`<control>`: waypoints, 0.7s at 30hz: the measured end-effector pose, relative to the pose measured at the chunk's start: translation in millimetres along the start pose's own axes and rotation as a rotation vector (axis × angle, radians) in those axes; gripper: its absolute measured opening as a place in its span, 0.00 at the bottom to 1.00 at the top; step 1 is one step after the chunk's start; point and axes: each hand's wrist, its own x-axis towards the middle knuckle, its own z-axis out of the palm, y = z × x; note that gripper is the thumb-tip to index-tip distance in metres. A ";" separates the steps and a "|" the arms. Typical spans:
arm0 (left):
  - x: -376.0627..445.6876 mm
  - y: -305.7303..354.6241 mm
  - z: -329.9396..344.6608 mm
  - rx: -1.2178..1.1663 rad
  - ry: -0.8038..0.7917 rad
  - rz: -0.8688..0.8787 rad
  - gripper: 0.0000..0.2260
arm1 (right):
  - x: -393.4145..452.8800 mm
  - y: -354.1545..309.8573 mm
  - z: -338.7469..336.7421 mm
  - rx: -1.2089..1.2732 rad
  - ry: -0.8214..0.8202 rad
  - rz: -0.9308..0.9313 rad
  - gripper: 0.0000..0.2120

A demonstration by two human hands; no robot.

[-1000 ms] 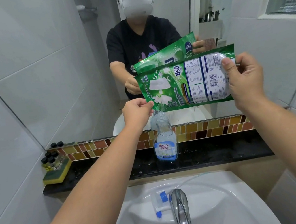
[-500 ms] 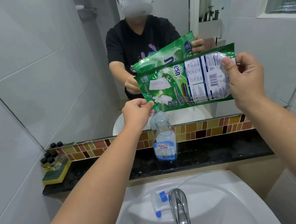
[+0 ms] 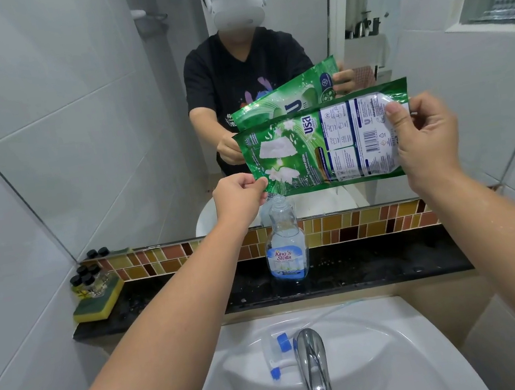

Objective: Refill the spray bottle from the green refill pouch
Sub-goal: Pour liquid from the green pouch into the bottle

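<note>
Two hands (image 3: 239, 197) (image 3: 424, 136) — glossy green pouch (image 3: 326, 148), clear bottle (image 3: 286, 244)

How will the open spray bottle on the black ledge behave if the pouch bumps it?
The spray bottle looks mostly empty and thin-walled, so probably light. It stands tall on a narrow base with neither hand steadying it, so it may tip. The green pouch looks floppy, so a bump seems possible.

A home bathroom. A white ceramic sink (image 3: 390, 352) with a chrome faucet (image 3: 314, 370) sits below a narrow black stone counter (image 3: 377, 268). Pale wall tiles (image 3: 36, 111), a strip of brown mosaic tiles (image 3: 354, 227) and a large wall mirror (image 3: 97, 68) surround it.
</note>
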 end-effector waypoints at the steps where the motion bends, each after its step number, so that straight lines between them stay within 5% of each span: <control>1: -0.3 -0.1 0.1 0.003 -0.002 0.002 0.20 | -0.1 0.3 -0.1 -0.003 -0.002 0.001 0.11; 21: 0.0 -0.6 -0.2 0.011 0.000 -0.008 0.17 | -1.9 -2.8 0.3 0.033 -0.014 0.019 0.10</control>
